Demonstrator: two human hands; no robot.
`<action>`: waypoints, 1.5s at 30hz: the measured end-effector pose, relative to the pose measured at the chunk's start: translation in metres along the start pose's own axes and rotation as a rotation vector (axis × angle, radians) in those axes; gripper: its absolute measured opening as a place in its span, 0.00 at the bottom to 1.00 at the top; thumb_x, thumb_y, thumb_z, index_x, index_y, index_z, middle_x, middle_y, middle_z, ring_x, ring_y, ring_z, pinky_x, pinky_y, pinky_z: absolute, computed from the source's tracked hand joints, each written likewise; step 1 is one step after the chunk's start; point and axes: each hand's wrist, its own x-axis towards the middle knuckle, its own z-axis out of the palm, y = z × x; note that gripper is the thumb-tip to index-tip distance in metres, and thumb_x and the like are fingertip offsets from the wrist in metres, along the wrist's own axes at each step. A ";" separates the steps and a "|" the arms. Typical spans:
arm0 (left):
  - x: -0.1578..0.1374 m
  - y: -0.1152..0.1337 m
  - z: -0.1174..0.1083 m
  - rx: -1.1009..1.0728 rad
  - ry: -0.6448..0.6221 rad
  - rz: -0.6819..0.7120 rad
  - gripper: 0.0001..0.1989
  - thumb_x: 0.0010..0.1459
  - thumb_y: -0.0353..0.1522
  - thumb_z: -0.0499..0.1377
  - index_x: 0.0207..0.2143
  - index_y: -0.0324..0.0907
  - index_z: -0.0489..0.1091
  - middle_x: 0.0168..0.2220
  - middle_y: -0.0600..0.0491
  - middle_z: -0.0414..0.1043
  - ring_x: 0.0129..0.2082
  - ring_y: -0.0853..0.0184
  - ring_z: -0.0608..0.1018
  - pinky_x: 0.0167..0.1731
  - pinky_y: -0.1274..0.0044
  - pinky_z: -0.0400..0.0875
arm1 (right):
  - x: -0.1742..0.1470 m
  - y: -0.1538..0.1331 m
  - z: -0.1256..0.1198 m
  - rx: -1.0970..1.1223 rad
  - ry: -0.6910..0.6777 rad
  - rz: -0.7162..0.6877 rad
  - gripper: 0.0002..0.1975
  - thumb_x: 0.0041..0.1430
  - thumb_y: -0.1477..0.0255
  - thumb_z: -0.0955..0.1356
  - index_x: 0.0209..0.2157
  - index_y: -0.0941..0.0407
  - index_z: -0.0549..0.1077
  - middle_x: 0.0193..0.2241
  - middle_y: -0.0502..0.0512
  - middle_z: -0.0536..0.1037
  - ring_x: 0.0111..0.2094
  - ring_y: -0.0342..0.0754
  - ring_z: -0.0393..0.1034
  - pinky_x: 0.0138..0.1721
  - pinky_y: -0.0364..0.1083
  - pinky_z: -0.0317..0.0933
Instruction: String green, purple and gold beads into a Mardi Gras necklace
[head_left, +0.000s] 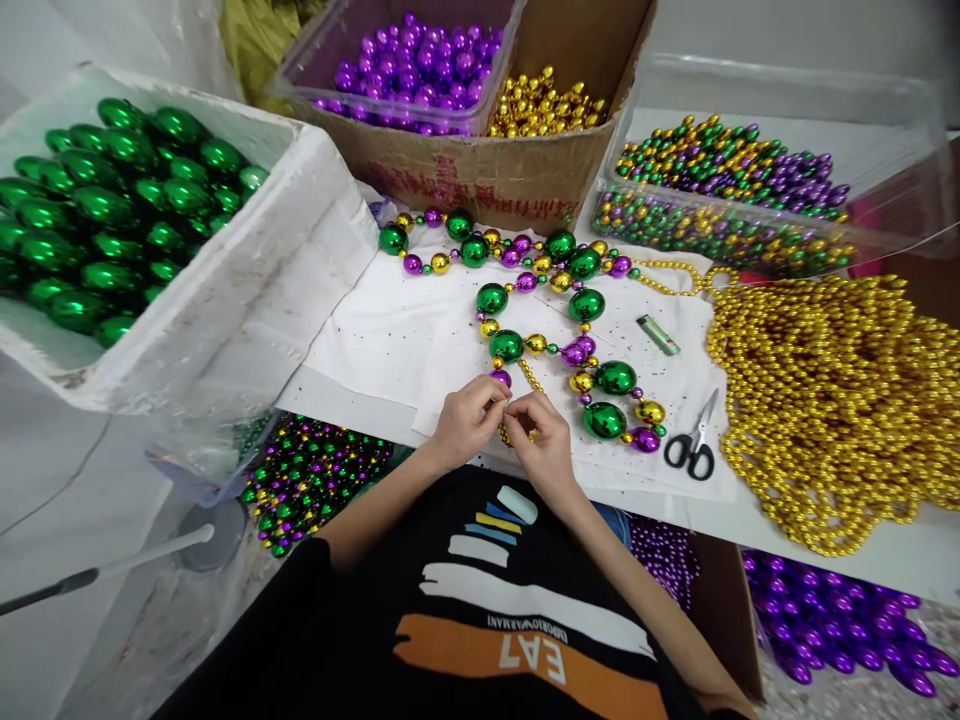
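Observation:
My left hand (470,420) and my right hand (538,440) meet near the table's front edge, fingertips pinched close together. Whatever thin piece they pinch is too small to make out; it lies at the end of a bead garland (506,346) of big green, gold and purple beads. The garland winds over the white cloth (405,330), its far part lying by the cardboard box. A short string of small gold beads (531,375) runs beneath my fingers. To the right lie black-handled scissors (691,450) and a green lighter (658,335).
A foam box (225,290) of green oval beads stands left. At the back are a cardboard box (510,175) with purple and gold beads and a clear bin (787,90) of mixed beads. Gold bead strands (832,400) heap at right. More beads sit below the table.

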 end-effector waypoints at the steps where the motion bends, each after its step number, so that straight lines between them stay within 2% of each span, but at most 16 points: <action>1: -0.001 0.001 0.001 -0.061 0.030 -0.039 0.06 0.59 0.29 0.57 0.28 0.43 0.70 0.36 0.50 0.74 0.40 0.64 0.76 0.40 0.74 0.70 | 0.001 0.000 -0.002 0.019 -0.010 0.020 0.06 0.60 0.72 0.67 0.28 0.54 0.71 0.28 0.50 0.70 0.30 0.45 0.64 0.32 0.46 0.58; 4: -0.003 0.004 0.003 -0.225 0.078 -0.155 0.05 0.58 0.33 0.61 0.30 0.42 0.73 0.40 0.47 0.73 0.38 0.64 0.75 0.33 0.75 0.70 | 0.005 0.001 -0.009 0.127 -0.002 0.137 0.06 0.60 0.67 0.67 0.31 0.54 0.73 0.28 0.51 0.71 0.29 0.45 0.64 0.30 0.45 0.59; 7: -0.004 0.005 0.002 -0.303 0.072 -0.202 0.06 0.56 0.35 0.64 0.30 0.42 0.75 0.44 0.47 0.71 0.34 0.66 0.73 0.30 0.76 0.70 | 0.010 0.002 -0.015 0.234 -0.029 0.228 0.09 0.60 0.65 0.67 0.38 0.54 0.75 0.31 0.51 0.71 0.26 0.44 0.63 0.26 0.44 0.58; 9: -0.005 0.005 0.002 -0.306 0.059 -0.197 0.06 0.56 0.35 0.64 0.30 0.42 0.75 0.43 0.47 0.71 0.35 0.66 0.73 0.31 0.75 0.71 | 0.014 0.003 -0.017 0.262 -0.106 0.221 0.09 0.58 0.65 0.68 0.38 0.53 0.77 0.32 0.52 0.71 0.27 0.44 0.63 0.26 0.43 0.59; 13: -0.007 0.003 0.000 -0.307 0.044 -0.201 0.06 0.57 0.36 0.64 0.31 0.42 0.76 0.43 0.47 0.70 0.35 0.66 0.73 0.31 0.75 0.71 | 0.018 0.004 -0.018 0.248 -0.152 0.193 0.08 0.54 0.65 0.72 0.26 0.54 0.76 0.29 0.51 0.69 0.29 0.44 0.63 0.28 0.43 0.59; 15: -0.008 0.001 -0.002 -0.325 0.048 -0.208 0.06 0.56 0.35 0.65 0.30 0.42 0.76 0.43 0.47 0.71 0.35 0.66 0.74 0.34 0.74 0.71 | 0.019 0.005 -0.021 0.326 -0.148 0.252 0.11 0.53 0.63 0.73 0.25 0.55 0.74 0.28 0.51 0.69 0.28 0.43 0.61 0.25 0.42 0.57; 17: -0.008 -0.002 -0.005 -0.346 0.075 -0.206 0.06 0.55 0.35 0.66 0.29 0.41 0.75 0.42 0.47 0.71 0.39 0.65 0.74 0.39 0.73 0.72 | 0.019 0.006 -0.024 0.489 -0.183 0.362 0.12 0.52 0.61 0.73 0.26 0.55 0.73 0.30 0.52 0.71 0.26 0.42 0.61 0.23 0.42 0.56; 19: -0.010 -0.005 -0.009 -0.363 0.120 -0.212 0.07 0.53 0.34 0.67 0.27 0.41 0.75 0.42 0.47 0.71 0.45 0.63 0.74 0.44 0.72 0.70 | 0.018 0.008 -0.028 0.664 -0.223 0.469 0.13 0.53 0.61 0.73 0.27 0.55 0.70 0.35 0.55 0.75 0.27 0.43 0.64 0.22 0.42 0.56; 21: -0.013 -0.009 -0.012 -0.401 0.174 -0.253 0.09 0.52 0.35 0.68 0.26 0.40 0.74 0.43 0.48 0.71 0.45 0.63 0.74 0.46 0.71 0.70 | 0.017 0.011 -0.031 0.795 -0.202 0.527 0.14 0.54 0.61 0.72 0.28 0.54 0.67 0.37 0.55 0.75 0.29 0.45 0.68 0.23 0.42 0.59; 24: -0.022 -0.016 -0.015 -0.540 0.239 -0.392 0.12 0.51 0.37 0.69 0.26 0.40 0.72 0.39 0.51 0.72 0.40 0.66 0.75 0.45 0.71 0.72 | 0.016 0.019 -0.034 0.898 -0.098 0.556 0.12 0.56 0.62 0.70 0.29 0.52 0.64 0.29 0.51 0.70 0.30 0.45 0.68 0.25 0.42 0.63; 28: -0.033 -0.015 -0.016 -0.810 0.194 -0.590 0.15 0.50 0.39 0.69 0.27 0.39 0.70 0.35 0.52 0.74 0.35 0.68 0.77 0.45 0.71 0.72 | 0.014 0.027 -0.032 0.892 -0.076 0.572 0.12 0.56 0.64 0.70 0.28 0.52 0.62 0.24 0.47 0.62 0.27 0.44 0.65 0.27 0.43 0.65; 31: -0.034 -0.007 -0.018 -0.970 0.154 -0.607 0.15 0.52 0.39 0.69 0.27 0.40 0.68 0.36 0.51 0.75 0.38 0.68 0.77 0.48 0.71 0.71 | 0.014 0.025 -0.029 0.823 -0.124 0.560 0.12 0.58 0.63 0.68 0.29 0.52 0.61 0.24 0.47 0.61 0.26 0.45 0.64 0.26 0.44 0.65; 36: -0.028 0.001 -0.021 -1.169 0.127 -0.624 0.18 0.52 0.38 0.69 0.25 0.40 0.62 0.27 0.57 0.66 0.34 0.70 0.74 0.47 0.71 0.73 | 0.013 0.014 -0.026 0.856 -0.131 0.592 0.13 0.56 0.64 0.69 0.28 0.52 0.60 0.23 0.47 0.60 0.25 0.44 0.62 0.26 0.44 0.64; 42: -0.027 0.000 -0.019 -1.174 0.210 -0.706 0.19 0.52 0.36 0.69 0.25 0.40 0.60 0.25 0.58 0.62 0.30 0.72 0.71 0.41 0.72 0.75 | 0.009 0.012 -0.023 0.873 -0.034 0.574 0.15 0.55 0.66 0.70 0.24 0.52 0.58 0.22 0.48 0.58 0.25 0.44 0.60 0.26 0.43 0.63; 45: -0.028 -0.001 -0.017 -1.150 0.230 -0.725 0.19 0.51 0.36 0.69 0.25 0.41 0.60 0.25 0.58 0.63 0.30 0.72 0.72 0.40 0.73 0.76 | 0.006 0.018 -0.022 0.845 -0.040 0.570 0.17 0.54 0.64 0.70 0.24 0.52 0.57 0.22 0.47 0.58 0.24 0.44 0.59 0.26 0.44 0.63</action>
